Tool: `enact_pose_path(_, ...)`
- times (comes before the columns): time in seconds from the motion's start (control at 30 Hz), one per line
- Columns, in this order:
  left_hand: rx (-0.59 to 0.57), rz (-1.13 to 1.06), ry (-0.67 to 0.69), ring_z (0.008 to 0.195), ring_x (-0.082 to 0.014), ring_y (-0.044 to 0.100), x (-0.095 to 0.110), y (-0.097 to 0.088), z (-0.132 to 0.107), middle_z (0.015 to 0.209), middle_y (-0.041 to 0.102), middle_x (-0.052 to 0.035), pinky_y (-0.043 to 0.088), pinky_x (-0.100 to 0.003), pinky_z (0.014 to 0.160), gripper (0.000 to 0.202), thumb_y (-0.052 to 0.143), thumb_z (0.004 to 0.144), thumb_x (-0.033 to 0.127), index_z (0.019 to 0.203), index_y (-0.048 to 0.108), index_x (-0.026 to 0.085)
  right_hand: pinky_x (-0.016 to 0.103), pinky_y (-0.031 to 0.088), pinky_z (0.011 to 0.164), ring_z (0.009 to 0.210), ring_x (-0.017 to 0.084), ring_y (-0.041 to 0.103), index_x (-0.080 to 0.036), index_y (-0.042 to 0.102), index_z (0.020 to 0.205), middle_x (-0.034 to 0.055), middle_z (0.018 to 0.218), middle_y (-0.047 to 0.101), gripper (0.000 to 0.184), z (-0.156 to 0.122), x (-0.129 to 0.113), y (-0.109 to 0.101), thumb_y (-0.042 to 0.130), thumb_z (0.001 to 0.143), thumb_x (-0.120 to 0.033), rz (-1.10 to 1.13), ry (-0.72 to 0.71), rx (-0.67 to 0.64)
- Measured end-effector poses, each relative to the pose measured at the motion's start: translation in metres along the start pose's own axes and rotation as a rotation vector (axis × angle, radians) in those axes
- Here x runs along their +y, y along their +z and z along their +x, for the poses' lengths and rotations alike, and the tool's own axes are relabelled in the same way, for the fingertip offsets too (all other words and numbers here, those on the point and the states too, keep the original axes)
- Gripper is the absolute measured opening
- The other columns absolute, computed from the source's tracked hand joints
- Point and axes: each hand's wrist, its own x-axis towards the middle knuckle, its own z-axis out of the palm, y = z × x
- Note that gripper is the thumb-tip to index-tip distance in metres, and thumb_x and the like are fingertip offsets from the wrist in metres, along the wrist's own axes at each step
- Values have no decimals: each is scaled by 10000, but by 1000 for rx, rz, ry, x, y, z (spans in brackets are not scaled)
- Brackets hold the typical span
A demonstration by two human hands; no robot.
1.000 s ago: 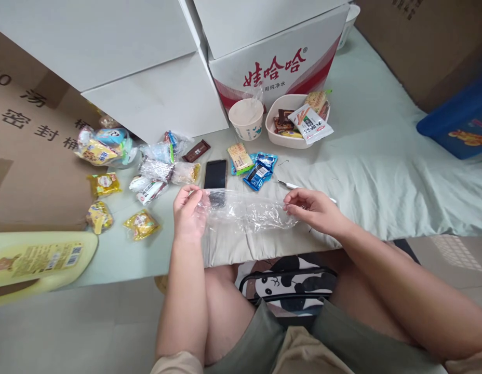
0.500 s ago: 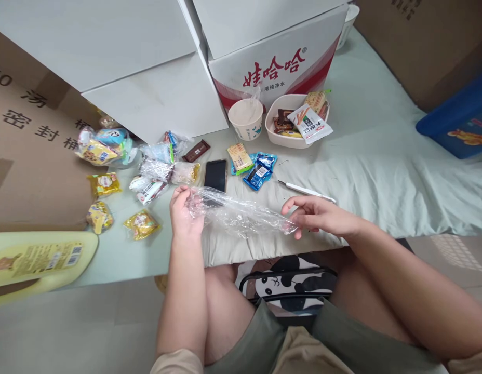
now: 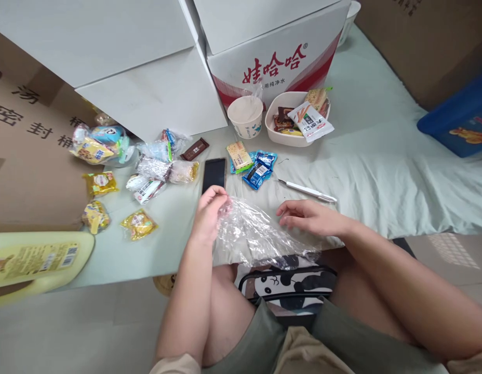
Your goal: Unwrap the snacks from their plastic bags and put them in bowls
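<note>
My left hand (image 3: 210,215) pinches one end of a clear plastic bag (image 3: 260,236), which hangs crumpled over the front edge of the pale green cloth-covered table (image 3: 381,166). My right hand (image 3: 309,217) rests just right of the bag with fingers loosely spread, holding nothing. A black phone (image 3: 214,174) lies right behind my left hand. A white pen-like tool (image 3: 307,190) lies just beyond my right hand.
Several wrapped snacks (image 3: 147,176) are scattered at the left. A paper cup (image 3: 245,115) and a white bowl of snacks (image 3: 295,122) stand before a red-and-white carton (image 3: 272,57). A blue box (image 3: 459,122) sits at the right, a yellow package (image 3: 34,259) at the lower left.
My right hand let go of the bag, which dropped from stretched between both hands to hanging from my left hand. My left hand shifted right, toward the phone.
</note>
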Motion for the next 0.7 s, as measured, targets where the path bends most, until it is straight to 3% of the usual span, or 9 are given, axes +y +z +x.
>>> enact_pose_path(0.2,-337,304,-28,598,-113,571,-9,14,-9,688,630,8,417,-214,532,174,737,723,303,809,647,183,302,486,690,725,151,619,-178,638,1040,24,801,694,240,2,1,2,578,885,-352,-145,-15,24)
enact_pose_path(0.27,-319,262,2,592,-113,563,-9,14,-8,666,622,9,421,-218,540,183,736,724,320,796,642,179,302,486,690,732,154,620,-180,642,1043,25,811,698,235,2,-1,3,572,891,-344,-161,-13,22)
enact_pose_path(0.47,-89,54,11,511,-93,519,-2,9,-3,583,567,36,371,-202,481,186,715,683,316,742,594,188,307,492,686,724,156,623,-194,651,1009,28,808,703,187,2,1,3,587,889,-323,-156,-17,35)
enact_pose_path(0.7,-100,65,-21,523,-92,533,-3,12,-3,603,571,35,369,-193,476,182,716,685,307,743,593,187,302,496,678,726,152,623,-194,649,1012,29,814,691,184,3,2,4,580,896,-320,-174,-43,67)
